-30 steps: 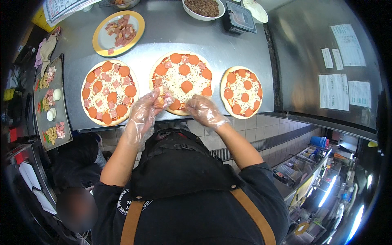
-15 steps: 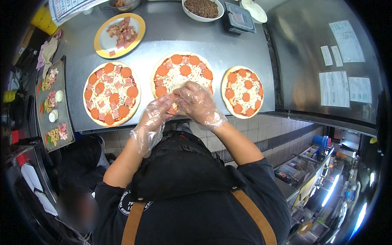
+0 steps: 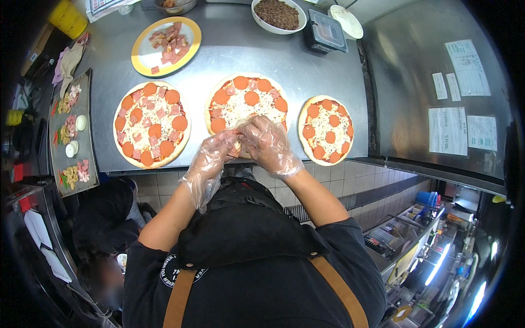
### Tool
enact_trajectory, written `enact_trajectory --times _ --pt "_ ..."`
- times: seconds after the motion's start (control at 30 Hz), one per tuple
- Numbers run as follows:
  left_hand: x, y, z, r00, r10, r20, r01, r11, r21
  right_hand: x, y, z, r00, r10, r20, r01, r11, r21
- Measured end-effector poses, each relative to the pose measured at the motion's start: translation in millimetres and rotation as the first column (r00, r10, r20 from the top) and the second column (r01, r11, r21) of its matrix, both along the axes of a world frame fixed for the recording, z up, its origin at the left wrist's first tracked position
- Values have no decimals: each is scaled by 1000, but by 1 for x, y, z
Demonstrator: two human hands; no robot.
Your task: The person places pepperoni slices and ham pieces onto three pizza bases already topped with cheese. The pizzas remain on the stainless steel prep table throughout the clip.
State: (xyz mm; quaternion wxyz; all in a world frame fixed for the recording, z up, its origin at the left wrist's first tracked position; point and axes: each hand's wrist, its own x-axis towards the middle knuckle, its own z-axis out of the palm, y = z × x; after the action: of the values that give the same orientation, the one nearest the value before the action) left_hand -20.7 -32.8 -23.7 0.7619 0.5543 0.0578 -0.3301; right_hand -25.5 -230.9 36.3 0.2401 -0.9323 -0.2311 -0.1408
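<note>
Both my hands wear clear plastic gloves and meet over the near edge of the middle pizza [image 3: 251, 98]. Some ham pieces [image 3: 235, 149] show in the closed fingers of my left hand [image 3: 210, 156]. Against them, the fingers of my right hand [image 3: 268, 145] are pinched together; what they hold is hidden. Cheese, pepperoni slices and a few ham squares top the middle pizza, mostly along its far side. To the left lies a pizza [image 3: 152, 124] with pepperoni and ham spread across it. The smaller right pizza [image 3: 326, 131] carries pepperoni and cheese, with no ham visible.
A yellow-rimmed plate [image 3: 143, 64] holds cut ham. Behind stand a white bowl of brown minced topping [image 3: 278, 15], a lidded dark container [image 3: 326, 31] and a white dish [image 3: 345, 23]. A tray [image 3: 87, 136] bears vegetables and eggs. Another person [image 3: 106, 218] is low at left.
The whole view has shifted slightly, with the table's things a little lower and further right. My hands stay together at the middle pizza's near edge, their fingers moving only a little.
</note>
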Motion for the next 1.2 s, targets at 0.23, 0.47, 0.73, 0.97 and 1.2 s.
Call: enact_trajectory --times 0.23,0.47,0.73,0.97,1.2 --pt "3 -10 5 957 92 -277 -156 963 -221 -3 -13 -17 995 90 46 -89 996 -30" --pt "10 -20 9 952 108 -286 -161 972 -171 -10 -22 -23 1000 -10 17 6 972 236" --pt "17 -4 3 927 212 -309 -277 943 -184 -29 -76 -4 656 -387 -648 518 855 14" --pt "14 -12 6 934 147 -326 -226 949 -219 -40 -71 -70 748 -433 -503 438 892 -116" --pt "6 -14 15 947 37 -318 -138 944 -299 -34 -56 -50 880 -442 -172 420 895 -151"
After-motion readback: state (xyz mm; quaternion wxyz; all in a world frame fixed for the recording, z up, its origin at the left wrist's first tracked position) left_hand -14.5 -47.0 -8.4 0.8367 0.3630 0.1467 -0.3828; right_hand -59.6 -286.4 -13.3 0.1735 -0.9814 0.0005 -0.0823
